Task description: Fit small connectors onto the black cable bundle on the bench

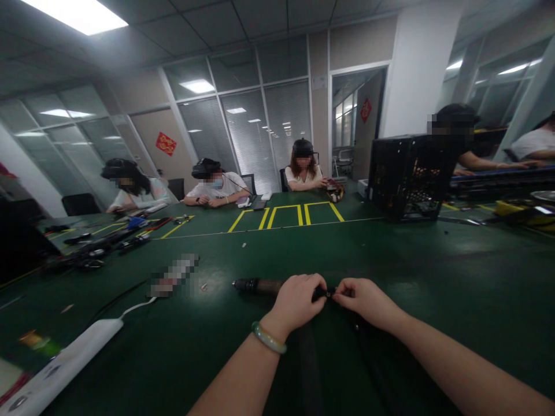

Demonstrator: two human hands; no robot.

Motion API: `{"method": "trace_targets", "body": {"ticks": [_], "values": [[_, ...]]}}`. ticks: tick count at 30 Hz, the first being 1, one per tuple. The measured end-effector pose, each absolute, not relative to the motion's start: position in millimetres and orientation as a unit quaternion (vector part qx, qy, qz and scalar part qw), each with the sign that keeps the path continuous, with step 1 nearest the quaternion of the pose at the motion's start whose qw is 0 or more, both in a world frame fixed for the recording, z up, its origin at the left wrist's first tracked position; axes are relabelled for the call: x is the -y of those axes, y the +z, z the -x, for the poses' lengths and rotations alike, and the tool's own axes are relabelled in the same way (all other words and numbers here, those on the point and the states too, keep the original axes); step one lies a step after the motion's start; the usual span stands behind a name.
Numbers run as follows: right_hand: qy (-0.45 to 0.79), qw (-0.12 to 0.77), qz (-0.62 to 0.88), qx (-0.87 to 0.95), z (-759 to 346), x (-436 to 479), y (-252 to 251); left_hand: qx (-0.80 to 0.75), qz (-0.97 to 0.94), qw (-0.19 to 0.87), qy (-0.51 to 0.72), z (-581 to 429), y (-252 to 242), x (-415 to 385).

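Close over the green table, my left hand is closed around the rear end of an electric screwdriver. The tool is long and dark, with a black tapered nose pointing left and a brownish body. Part of that body is hidden behind my fingers. Just to the right, my right hand pinches a small dark cable plug, mostly covered by its fingers, at the tool's black end. Whether plug and tool are joined cannot be made out. A dark cord trails down over the table below my right hand.
A white power strip lies at lower left, its cord leading to a blurred-out object. A black computer case stands at right. Several people sit across the table, which has yellow tape markings. Dark parts lie left.
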State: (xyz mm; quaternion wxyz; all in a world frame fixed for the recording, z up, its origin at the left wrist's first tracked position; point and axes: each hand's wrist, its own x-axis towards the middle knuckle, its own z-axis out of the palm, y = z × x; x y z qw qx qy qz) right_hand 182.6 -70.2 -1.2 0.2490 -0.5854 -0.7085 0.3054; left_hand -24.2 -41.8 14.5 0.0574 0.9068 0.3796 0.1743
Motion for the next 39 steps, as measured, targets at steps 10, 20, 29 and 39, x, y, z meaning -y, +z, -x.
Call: {"method": "trace_targets", "body": {"ticks": [10, 20, 29, 39], "values": [[0.315, 0.255, 0.586, 0.702, -182.1, 70.8, 0.7, -0.366, -0.909, 0.060, 0.188, 24.8, 11.7, 40.0], [0.305, 0.243, 0.588, 0.709, -180.4, 72.5, 4.3, -0.363, -0.913, 0.058, 0.176, 24.0, 11.4, 39.6], [0.295, 0.238, 0.580, 0.721, -182.0, 70.3, 2.5, -0.374, -0.904, 0.058, 0.197, 24.4, 7.3, 38.1], [0.292, 0.239, 0.578, 0.723, -182.9, 68.1, -2.9, -0.360, -0.912, 0.061, 0.186, 24.9, 10.7, 38.2]]}}
